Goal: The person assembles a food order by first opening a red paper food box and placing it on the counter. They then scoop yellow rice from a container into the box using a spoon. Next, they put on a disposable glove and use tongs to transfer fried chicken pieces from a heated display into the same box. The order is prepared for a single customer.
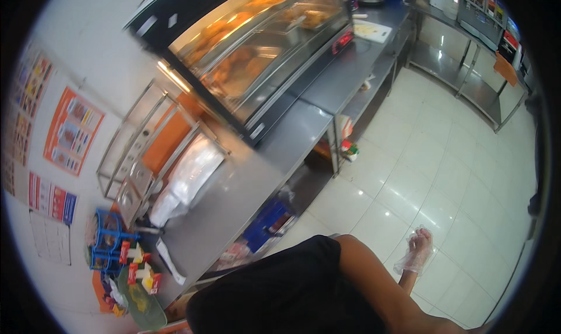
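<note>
My right hand, in a clear plastic glove, hangs over the white tiled floor at the lower right. Its fingers are loosely bent and I see nothing in them. The bare arm comes out of a black sleeve that fills the lower middle. My left hand is out of sight. To the left runs a steel counter with a glass-fronted food display case on it. Lit trays of orange-brown fried food fill the case. A clear plastic bag lies beside a steel rack.
White-handled tongs, a blue holder, red-and-yellow packets and a green tray crowd the near left counter end. Below stands a blue crate. A white cutting board and another steel table are farther back.
</note>
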